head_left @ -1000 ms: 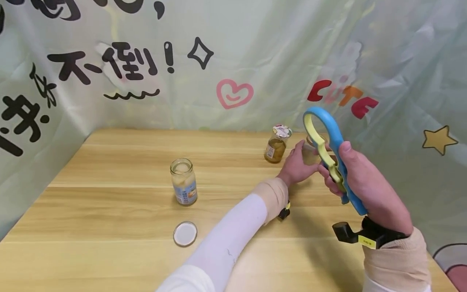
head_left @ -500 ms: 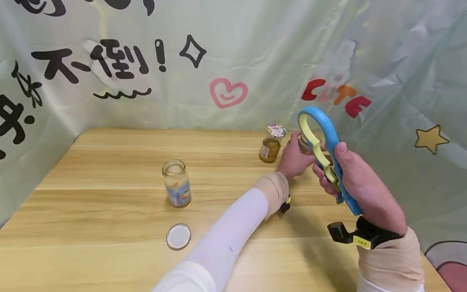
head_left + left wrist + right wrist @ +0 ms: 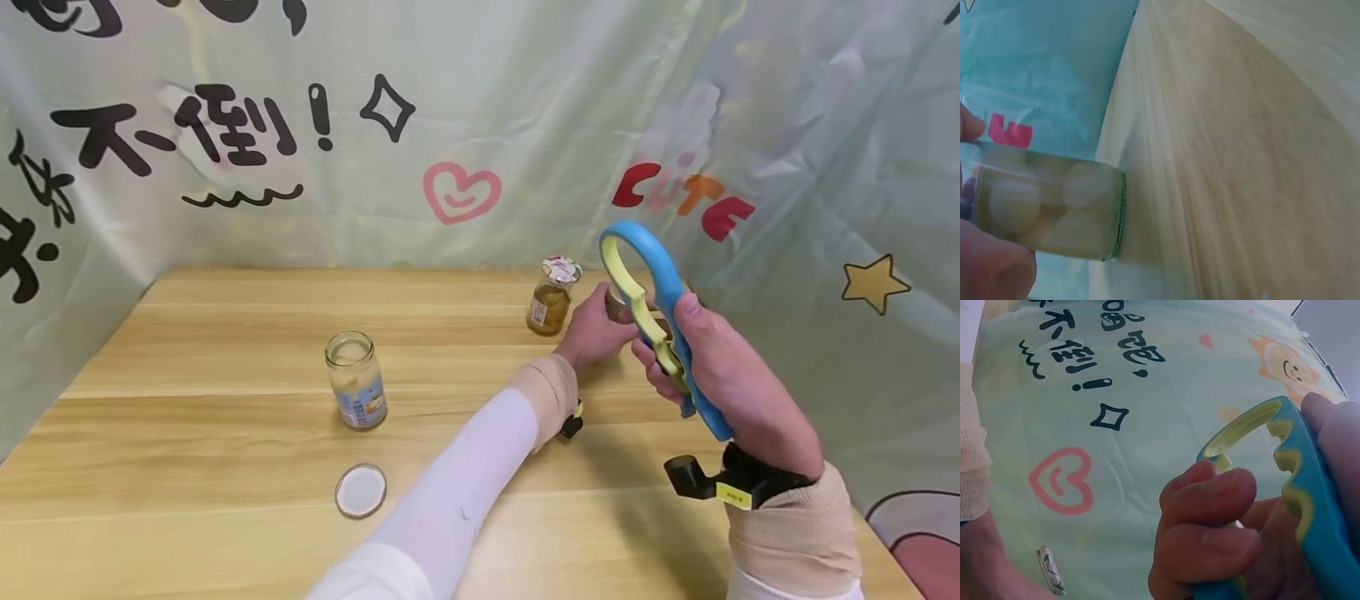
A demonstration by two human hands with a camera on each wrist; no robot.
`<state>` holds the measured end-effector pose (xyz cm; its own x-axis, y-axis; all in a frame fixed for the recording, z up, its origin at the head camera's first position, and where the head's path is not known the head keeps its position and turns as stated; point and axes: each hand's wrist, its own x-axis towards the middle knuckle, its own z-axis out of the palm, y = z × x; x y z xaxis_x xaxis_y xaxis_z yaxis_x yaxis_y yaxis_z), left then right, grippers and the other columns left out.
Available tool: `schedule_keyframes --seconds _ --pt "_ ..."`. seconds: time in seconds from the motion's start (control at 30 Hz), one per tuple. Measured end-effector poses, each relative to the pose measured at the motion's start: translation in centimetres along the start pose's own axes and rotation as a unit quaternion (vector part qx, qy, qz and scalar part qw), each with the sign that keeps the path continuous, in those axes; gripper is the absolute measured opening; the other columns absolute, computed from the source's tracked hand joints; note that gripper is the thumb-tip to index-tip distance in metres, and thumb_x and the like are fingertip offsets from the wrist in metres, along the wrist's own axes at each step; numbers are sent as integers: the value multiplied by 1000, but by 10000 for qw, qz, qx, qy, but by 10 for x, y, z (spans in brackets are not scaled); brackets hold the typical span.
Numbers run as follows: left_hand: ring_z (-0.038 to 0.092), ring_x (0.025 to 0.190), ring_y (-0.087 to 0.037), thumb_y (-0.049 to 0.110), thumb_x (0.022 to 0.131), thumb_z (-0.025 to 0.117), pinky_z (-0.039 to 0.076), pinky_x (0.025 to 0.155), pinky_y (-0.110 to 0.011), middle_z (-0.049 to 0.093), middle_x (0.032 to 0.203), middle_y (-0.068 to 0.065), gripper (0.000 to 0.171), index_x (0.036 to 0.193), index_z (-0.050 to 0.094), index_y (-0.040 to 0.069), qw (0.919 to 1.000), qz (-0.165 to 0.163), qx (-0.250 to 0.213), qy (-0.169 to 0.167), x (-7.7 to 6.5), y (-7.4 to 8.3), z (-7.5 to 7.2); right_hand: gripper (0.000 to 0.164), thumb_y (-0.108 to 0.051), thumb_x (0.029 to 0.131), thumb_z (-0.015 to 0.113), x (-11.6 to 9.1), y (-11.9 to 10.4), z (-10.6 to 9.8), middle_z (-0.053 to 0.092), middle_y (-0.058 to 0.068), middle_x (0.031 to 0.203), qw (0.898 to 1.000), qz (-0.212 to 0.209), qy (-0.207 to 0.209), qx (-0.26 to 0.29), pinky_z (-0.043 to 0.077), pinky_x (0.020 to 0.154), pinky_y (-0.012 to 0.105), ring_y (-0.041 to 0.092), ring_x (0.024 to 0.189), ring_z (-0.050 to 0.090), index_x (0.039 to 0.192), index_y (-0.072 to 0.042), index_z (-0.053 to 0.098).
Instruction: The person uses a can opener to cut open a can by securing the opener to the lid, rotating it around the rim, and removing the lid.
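At the back right of the table, my left hand (image 3: 596, 333) grips a glass jar (image 3: 1054, 203). In the left wrist view this jar holds pale round pieces in liquid, with thumb and fingers on either side near one end. The head view shows it mostly hidden behind the hand and the opener. My right hand (image 3: 731, 367) is raised in front of it, fingers wrapped around the handles of a blue and yellow jar opener (image 3: 662, 262). The opener's loop points up and overlaps the left hand's jar in the head view.
Left of the left hand stands a lidded jar (image 3: 550, 307) with brownish contents. An open jar (image 3: 358, 392) with a blue label is on the left part of the table (image 3: 187, 450). A round lid (image 3: 361, 491) lies in front of it. A printed curtain (image 3: 525, 100) hangs behind.
The head view has swung slightly right, so the table things sit further left in it. The left hand stays at its jar, and the right hand keeps hold of the jar opener.
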<state>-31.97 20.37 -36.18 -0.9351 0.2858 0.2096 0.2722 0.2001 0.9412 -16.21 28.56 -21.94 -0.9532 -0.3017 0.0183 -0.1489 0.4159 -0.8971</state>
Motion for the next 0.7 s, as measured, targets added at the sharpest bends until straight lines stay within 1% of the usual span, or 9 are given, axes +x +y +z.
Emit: schedule_keyframes --seconds 0.03,0.1,0.2,0.33,0.47,0.53,0.63,0.7 --pt "56 93 -7 36 76 78 46 85 -25 59 98 10 49 116 51 25 10000 18 33 -44 -1 0 -2 54 -53 102 14 0 0 1 52 14 85 10000 -13 18 -61 42 46 38 23 57 49 121 -10 39" --pt "57 94 -7 34 77 77 46 86 -24 60 99 10 47 116 53 25 9997 82 -49 -210 -3 -1 -6 54 -54 102 14 0 -1 3 51 16 83 9999 3 81 -146 42 46 38 25 57 49 122 -11 41" --pt "57 95 -6 29 78 77 45 86 -23 61 102 10 45 117 55 28 9978 224 -262 -563 -5 -3 -11 55 -55 101 15 0 -3 5 50 18 81 9995 13 162 -266 42 47 39 28 55 48 121 -11 41" --pt "59 95 -4 23 77 78 45 86 -20 62 105 9 52 123 55 28 9936 457 -473 -914 -11 -5 -18 54 -54 102 15 0 -5 8 50 19 82 9995 -82 102 -303 41 46 38 27 54 46 120 -9 40" --pt "59 96 -3 26 76 80 45 86 -20 62 108 10 58 127 54 28 9925 554 -498 -965 -19 -7 -24 55 -52 103 15 0 -4 10 49 19 84 9994 -195 -56 -271 41 46 38 26 55 47 119 -6 41" --pt "58 98 -3 27 76 80 45 87 -20 61 110 11 58 127 53 27 9927 556 -451 -969 -24 -7 -27 55 -51 103 15 -1 -4 11 50 18 83 9992 -267 -114 -280 42 46 38 25 55 47 118 -5 41" --pt "58 100 -3 23 78 79 45 88 -20 61 112 9 56 128 52 23 9907 633 -569 -1061 -33 -5 -33 55 -51 103 16 -1 -4 13 50 15 81 9987 -391 -171 -280 42 45 38 24 54 48 115 -3 41" --pt "59 99 -4 19 79 77 46 87 -20 62 111 6 54 126 51 18 9889 693 -654 -1137 -39 1 -39 56 -51 103 16 0 -5 14 49 14 79 9980 -520 -235 -269 41 44 37 24 52 46 111 -2 41"
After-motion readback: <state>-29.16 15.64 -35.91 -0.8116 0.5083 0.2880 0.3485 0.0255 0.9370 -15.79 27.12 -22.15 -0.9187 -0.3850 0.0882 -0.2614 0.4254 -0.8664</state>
